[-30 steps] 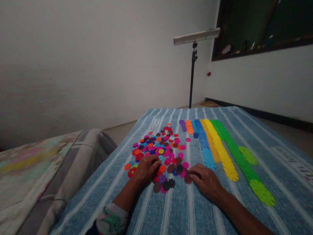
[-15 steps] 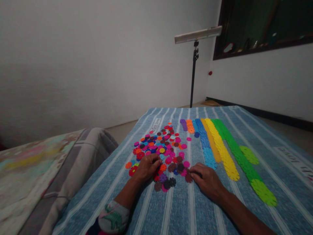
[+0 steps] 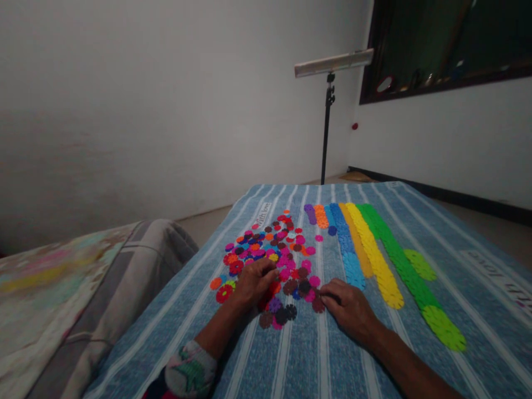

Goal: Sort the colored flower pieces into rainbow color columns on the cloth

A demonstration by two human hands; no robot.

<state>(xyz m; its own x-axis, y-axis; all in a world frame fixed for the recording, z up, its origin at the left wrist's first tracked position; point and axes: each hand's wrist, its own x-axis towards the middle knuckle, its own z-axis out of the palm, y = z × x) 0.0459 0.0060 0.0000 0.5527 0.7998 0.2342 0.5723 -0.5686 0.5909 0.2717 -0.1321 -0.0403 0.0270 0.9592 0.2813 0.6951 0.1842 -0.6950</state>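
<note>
A loose heap of small flower-shaped plastic discs [image 3: 272, 257] in pink, red, orange, blue, purple and brown lies on a blue striped cloth [image 3: 316, 354]. My left hand [image 3: 251, 284] rests on the heap's near edge, fingers curled and pinched among the discs; what they hold is hidden. My right hand [image 3: 348, 309] lies just right of the heap with its fingertips pressed together by a dark red disc [image 3: 318, 304]. To the right run sorted rows: purple [image 3: 310, 213], orange [image 3: 321, 216], blue [image 3: 347, 249], yellow [image 3: 374, 255] and green [image 3: 405, 263].
A folded grey and patterned blanket [image 3: 103, 288] lies at the left beside the cloth. A light bar on a black stand [image 3: 327, 119] rises beyond the far edge. White walls and a dark window [image 3: 449, 44] close the back.
Both hands stay in almost the same spot; the left hand's fingers have shifted slightly forward into the heap. The view has wobbled a little.
</note>
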